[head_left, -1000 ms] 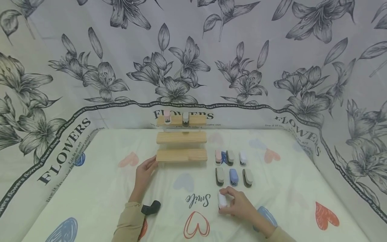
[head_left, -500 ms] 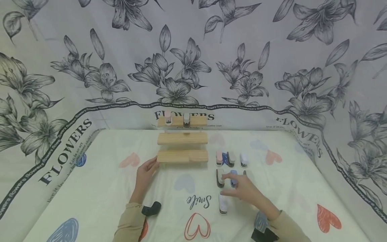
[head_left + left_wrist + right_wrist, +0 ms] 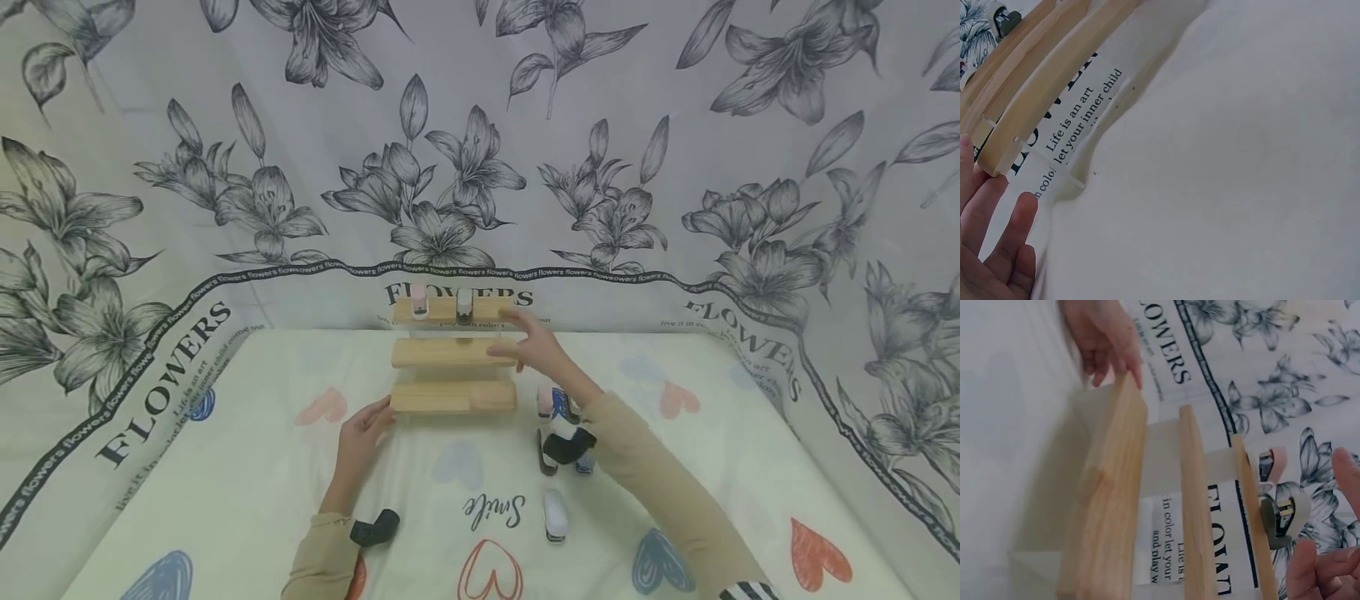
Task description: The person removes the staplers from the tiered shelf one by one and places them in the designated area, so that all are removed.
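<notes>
A three-tier wooden shelf rack (image 3: 453,396) stands toward the back of the table. My left hand (image 3: 360,437) holds the left end of its lowest plank; in the left wrist view its fingers (image 3: 988,200) are at the plank's end. A pink mini stapler (image 3: 1275,464) and a grey-white mini stapler (image 3: 1285,519) sit on the top plank. My right hand (image 3: 536,346) is at the rack's right side, thumb and forefinger spread apart with nothing between them, near the grey-white stapler in the right wrist view. A white mini stapler (image 3: 555,515) lies on the table at the front.
More mini staplers, including a grey one (image 3: 546,458) and a pink one (image 3: 543,402), stand right of the rack, partly hidden under my right forearm (image 3: 637,467). A black wrist mount (image 3: 375,528) is on my left wrist. A flowered curtain (image 3: 480,167) hangs behind the rack.
My right hand has let go of the white stapler at the front and moved up and left to the rack. My left hand has stayed at the lowest plank.
</notes>
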The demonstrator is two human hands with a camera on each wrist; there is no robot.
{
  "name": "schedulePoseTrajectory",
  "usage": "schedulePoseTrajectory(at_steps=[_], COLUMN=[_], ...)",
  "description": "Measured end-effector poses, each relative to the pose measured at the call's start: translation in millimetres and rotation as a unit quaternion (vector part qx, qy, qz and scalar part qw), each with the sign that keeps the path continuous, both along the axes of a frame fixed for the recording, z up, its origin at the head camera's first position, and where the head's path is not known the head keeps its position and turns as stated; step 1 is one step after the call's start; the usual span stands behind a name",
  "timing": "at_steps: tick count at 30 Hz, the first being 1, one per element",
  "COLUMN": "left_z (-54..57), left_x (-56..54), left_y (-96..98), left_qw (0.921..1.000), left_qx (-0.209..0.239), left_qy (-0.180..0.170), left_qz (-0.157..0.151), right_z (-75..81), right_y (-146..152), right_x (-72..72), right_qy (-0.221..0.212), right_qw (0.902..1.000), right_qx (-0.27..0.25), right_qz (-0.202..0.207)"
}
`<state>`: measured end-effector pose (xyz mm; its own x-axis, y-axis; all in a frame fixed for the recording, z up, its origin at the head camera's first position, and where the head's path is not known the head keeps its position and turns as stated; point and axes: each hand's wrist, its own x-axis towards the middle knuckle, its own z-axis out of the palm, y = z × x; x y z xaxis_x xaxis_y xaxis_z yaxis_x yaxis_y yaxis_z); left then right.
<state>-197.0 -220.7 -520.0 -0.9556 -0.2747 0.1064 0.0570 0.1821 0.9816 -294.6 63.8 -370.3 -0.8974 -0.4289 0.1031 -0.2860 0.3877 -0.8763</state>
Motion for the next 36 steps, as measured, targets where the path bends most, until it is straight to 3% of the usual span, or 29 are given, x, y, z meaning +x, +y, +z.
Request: schedulePoseTrajectory(at_steps=[5, 9, 15, 20, 26, 32, 36], left_z=[-1.7, -4.4, -2.7, -0.6, -0.9, 0.7, -0.4], left_x=[-0.3, 1.1, -1.1, -1.7, -1.6, -2.8, -2.3], left_y=[-1.0, 1.5, 2.8, 2.3, 2.6, 1.9, 1.1], left_qw=[0.9998, 0.9998, 0.9992, 0.9995, 0.9991, 0.9993, 0.9995], left_qx=[0.005, 0.015, 0.022, 0.019, 0.037, 0.028, 0.029], left_qy=[0.016, 0.009, 0.032, 0.023, 0.020, 0.026, 0.010], left_qz=[0.005, -0.004, 0.005, 0.012, 0.001, -0.001, 0.005], right_z=[1.4, -1.0, 7.0, 14.0, 5.4, -0.1, -4.0], right_y=[-26, -38, -51, -54, -50, -51, -52], right_x=[-29.9, -39.6, -41.7, -41.6, -51.0, -55.4, -56.3], right_qy=[-0.079, -0.126, -0.139, -0.152, -0.135, -0.115, -0.115], right_qw=[0.9938, 0.9860, 0.9828, 0.9809, 0.9852, 0.9846, 0.9850], right_qx=[-0.078, -0.108, -0.122, -0.121, -0.097, -0.130, -0.129], right_qz=[0.011, 0.010, 0.000, 0.011, 0.042, 0.018, -0.001])
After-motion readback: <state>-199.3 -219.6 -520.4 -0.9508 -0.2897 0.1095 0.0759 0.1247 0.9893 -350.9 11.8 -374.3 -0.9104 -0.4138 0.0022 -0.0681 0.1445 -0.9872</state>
